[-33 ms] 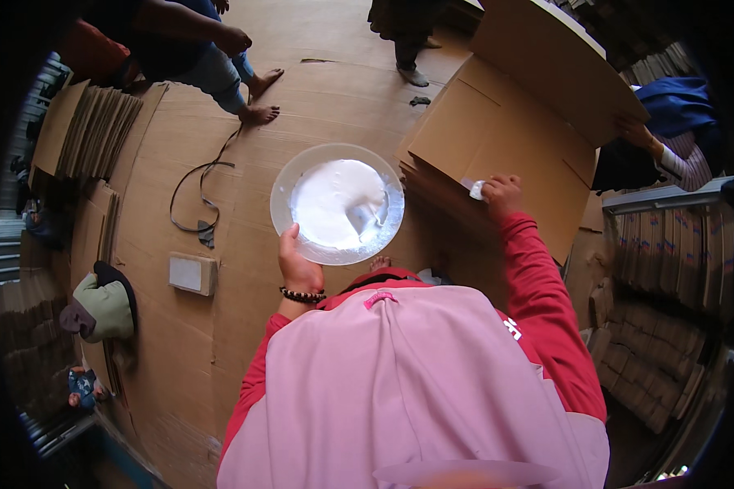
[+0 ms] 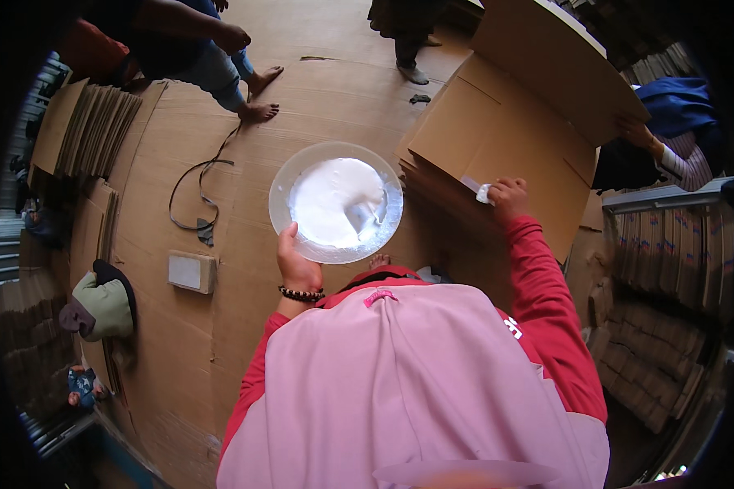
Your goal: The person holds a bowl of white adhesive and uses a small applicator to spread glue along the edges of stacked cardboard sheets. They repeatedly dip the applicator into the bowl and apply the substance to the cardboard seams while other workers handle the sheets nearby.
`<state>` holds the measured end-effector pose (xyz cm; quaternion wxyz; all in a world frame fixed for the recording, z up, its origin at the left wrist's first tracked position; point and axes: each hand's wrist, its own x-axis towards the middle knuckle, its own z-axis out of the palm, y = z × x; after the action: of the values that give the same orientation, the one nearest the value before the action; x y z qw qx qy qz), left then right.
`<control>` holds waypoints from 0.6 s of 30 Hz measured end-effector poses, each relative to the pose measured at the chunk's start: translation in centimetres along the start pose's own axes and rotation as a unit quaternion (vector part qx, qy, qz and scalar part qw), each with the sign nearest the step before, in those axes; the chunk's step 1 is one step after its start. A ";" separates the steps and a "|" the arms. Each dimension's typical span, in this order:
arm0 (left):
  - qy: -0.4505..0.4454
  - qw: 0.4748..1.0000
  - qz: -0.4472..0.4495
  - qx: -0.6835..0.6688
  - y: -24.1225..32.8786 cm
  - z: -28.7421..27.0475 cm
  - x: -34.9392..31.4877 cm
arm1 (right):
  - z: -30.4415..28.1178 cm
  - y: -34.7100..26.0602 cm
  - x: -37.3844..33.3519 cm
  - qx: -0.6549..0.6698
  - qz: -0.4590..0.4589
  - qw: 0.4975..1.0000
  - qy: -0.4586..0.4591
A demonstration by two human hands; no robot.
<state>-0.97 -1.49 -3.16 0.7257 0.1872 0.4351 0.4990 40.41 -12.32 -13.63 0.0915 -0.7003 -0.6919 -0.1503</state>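
My left hand (image 2: 299, 265) grips the near rim of a round translucent bowl (image 2: 281, 187), its thumb over the edge. Thick white paste (image 2: 330, 196) fills much of the bowl, with a hollow scooped out at its right side. My right hand (image 2: 510, 197) is closed around a small white wad (image 2: 484, 193), possibly cloth or sponge. It is over the left edge of the top sheet in a stack of flat brown cardboard (image 2: 506, 122). A pale strip shows on the cardboard beside the wad. Whether the wad touches the cardboard I cannot tell.
At the far right, a co-worker's hand (image 2: 640, 134) holds a raised cardboard flap (image 2: 538, 49). Another person's bare feet (image 2: 259, 112) stand at the upper left, near a dark strap (image 2: 202, 196). A small box (image 2: 192, 272) lies on the cardboard-covered floor. Cardboard stacks (image 2: 90, 126) line both sides.
My right hand with the white wad has shifted slightly right along the cardboard edge. The bowl has barely moved.
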 end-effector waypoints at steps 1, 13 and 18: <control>0.008 1.000 -0.004 0.001 0.0 0.1 -0.1 | -0.4 1.0 -1.6 -0.012 0.001 1.000 0.000; -0.043 0.998 -0.033 0.020 0.4 -0.3 1.0 | -5.9 0.9 -14.0 0.208 0.414 0.885 -0.038; -0.071 0.996 -0.049 0.031 0.7 -0.2 1.2 | -5.2 -1.5 -12.1 0.244 0.530 0.811 0.045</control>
<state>-1.38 -0.18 -3.30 0.7722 0.2234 0.4064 0.4344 38.55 -25.44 -12.91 0.3560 -0.9054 -0.2222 0.0643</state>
